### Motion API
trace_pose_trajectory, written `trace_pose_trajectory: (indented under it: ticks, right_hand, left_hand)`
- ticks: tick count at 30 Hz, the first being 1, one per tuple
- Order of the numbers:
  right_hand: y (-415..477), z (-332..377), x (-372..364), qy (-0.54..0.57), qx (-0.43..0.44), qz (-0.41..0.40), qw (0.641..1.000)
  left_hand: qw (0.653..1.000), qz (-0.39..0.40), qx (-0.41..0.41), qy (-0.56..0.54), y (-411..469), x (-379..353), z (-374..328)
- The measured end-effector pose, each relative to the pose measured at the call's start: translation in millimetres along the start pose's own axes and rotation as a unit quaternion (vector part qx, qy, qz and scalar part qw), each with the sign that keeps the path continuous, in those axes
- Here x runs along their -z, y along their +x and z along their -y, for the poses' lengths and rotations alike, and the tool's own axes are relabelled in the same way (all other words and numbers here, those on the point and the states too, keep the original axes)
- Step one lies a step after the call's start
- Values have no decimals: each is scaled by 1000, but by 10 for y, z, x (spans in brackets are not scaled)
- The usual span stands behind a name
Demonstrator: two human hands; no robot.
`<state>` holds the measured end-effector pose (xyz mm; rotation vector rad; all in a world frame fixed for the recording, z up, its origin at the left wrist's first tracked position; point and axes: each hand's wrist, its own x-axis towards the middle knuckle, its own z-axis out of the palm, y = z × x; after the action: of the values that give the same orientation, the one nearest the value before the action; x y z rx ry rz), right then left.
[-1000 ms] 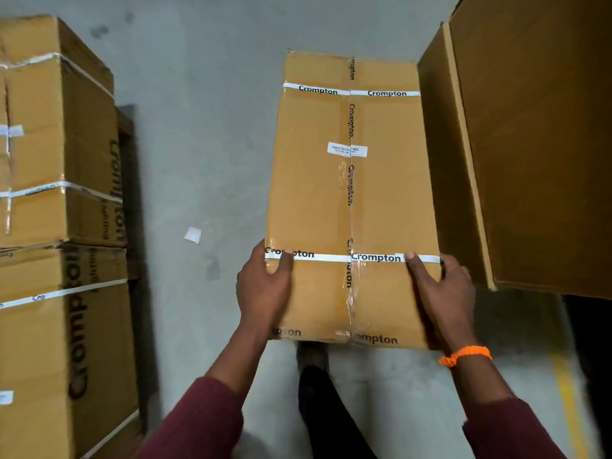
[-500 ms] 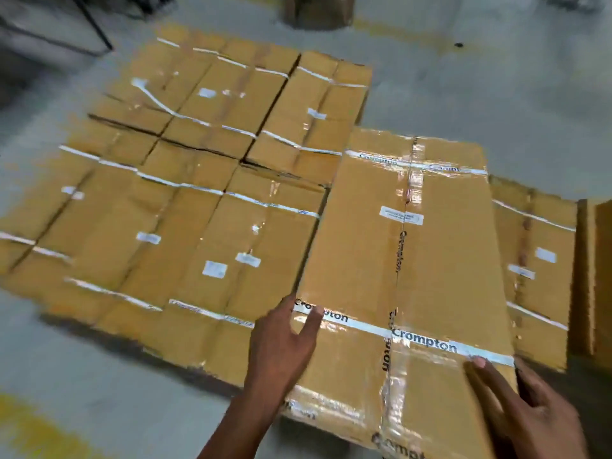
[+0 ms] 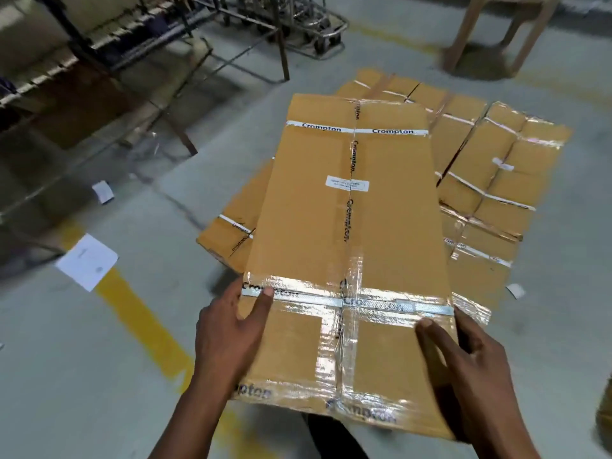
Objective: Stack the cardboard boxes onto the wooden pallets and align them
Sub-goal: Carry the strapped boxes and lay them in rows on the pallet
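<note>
I hold a long brown cardboard box (image 3: pixel 351 233) with white "Crompton" straps and clear tape, lengthwise in front of me. My left hand (image 3: pixel 228 332) grips its near left edge, thumb on the top face. My right hand (image 3: pixel 463 362) grips its near right edge. Below and beyond the held box lies a layer of similar stacked boxes (image 3: pixel 493 180), partly hidden by it; one box (image 3: pixel 231 223) sticks out at the left. The pallet under them is not visible.
A metal rack (image 3: pixel 109 51) stands at the back left, a trolley (image 3: pixel 314 31) behind it, wooden legs of a stool (image 3: pixel 490 31) at the back right. A yellow floor line (image 3: pixel 145 326) runs on the left. Loose paper sheets (image 3: pixel 86 261) lie on the grey floor.
The view has swung: the stacked boxes now lie behind and right of the held box, with rack and trolley in sight. Both hands keep their grip on the box's near end.
</note>
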<state>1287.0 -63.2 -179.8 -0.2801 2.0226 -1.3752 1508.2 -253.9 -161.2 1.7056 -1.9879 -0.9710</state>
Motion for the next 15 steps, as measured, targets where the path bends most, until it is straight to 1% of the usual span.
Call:
trace_pose_trajectory:
  ticks: [2,4,6,9,11,13,15]
  right_hand:
    - [212,-44,-487,19,-8,-20,1000]
    - [448,-81,-990,37,0,-29,999]
    - [669,-34,-1534,57,-11,-36,998]
    - [924,-69,-2346,36,-17,-54,998]
    - [1088,-91,-2885,37,-2,-44,998]
    - [1214,-92,-3319,31,-29,-40,998]
    - [1263,-185,-3591,25,-48,-42,998]
  left_hand:
    - [1000,5,1,-5,484,112,183]
    - [1000,14,-10,5,1047,194,404]
    - [999,26,-18,16,1681,298,591]
    - [997,68,-33,30,2729,399,952]
    - [996,80,-38,29,3305,511,1136]
    - [995,90,-42,29,3768,585,1301]
    - [992,108,-54,18,4090,569,1454]
